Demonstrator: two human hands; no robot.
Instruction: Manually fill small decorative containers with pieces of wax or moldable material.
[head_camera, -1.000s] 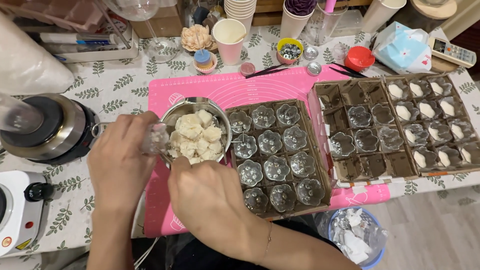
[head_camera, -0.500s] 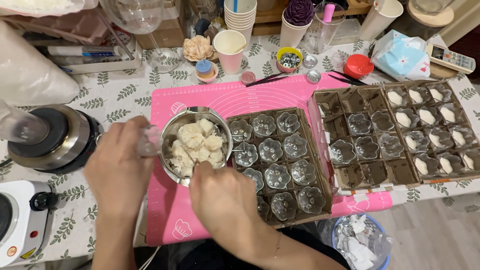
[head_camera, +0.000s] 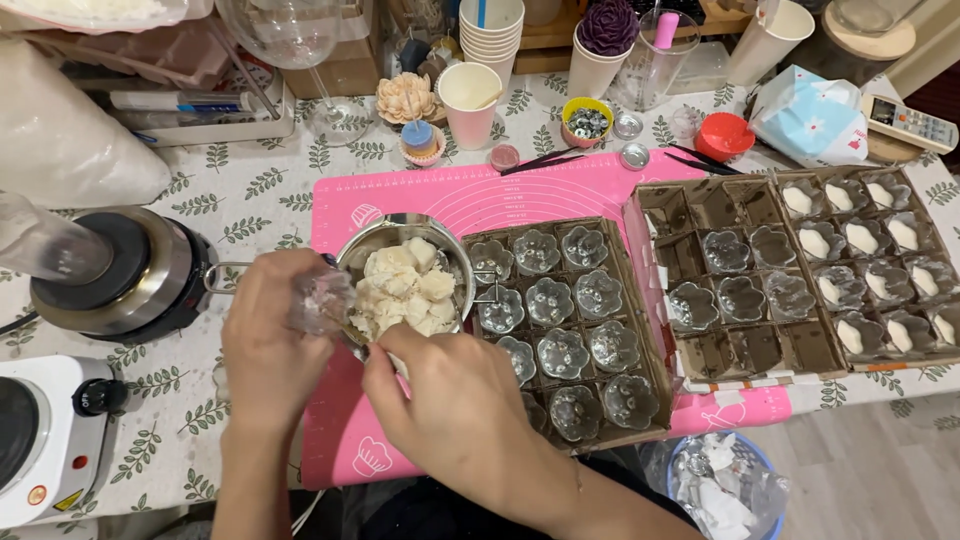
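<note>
Two hands work close together at the near edge of the pink mat (head_camera: 560, 190); your left hand (head_camera: 268, 345) is curled shut around a small clear glass holder (head_camera: 322, 300), and your right hand (head_camera: 450, 410), at its 4 o'clock, has its fingers pinched together over the holder's mouth, though what they pinch I cannot tell; a loose grip could let the slick glass slip and crack on the table. At 1 o'clock from the holder sits the steel pot (head_camera: 405, 275) heaped with pale wax chunks (head_camera: 405, 290), touching its rim; a nudge of your knuckles might tip it, spilling chunks across the mat. Beyond, at 3 o'clock, the cardboard tray (head_camera: 575, 320) of empty glass cups stands just beside the pot; a stray elbow could rattle them.
</note>
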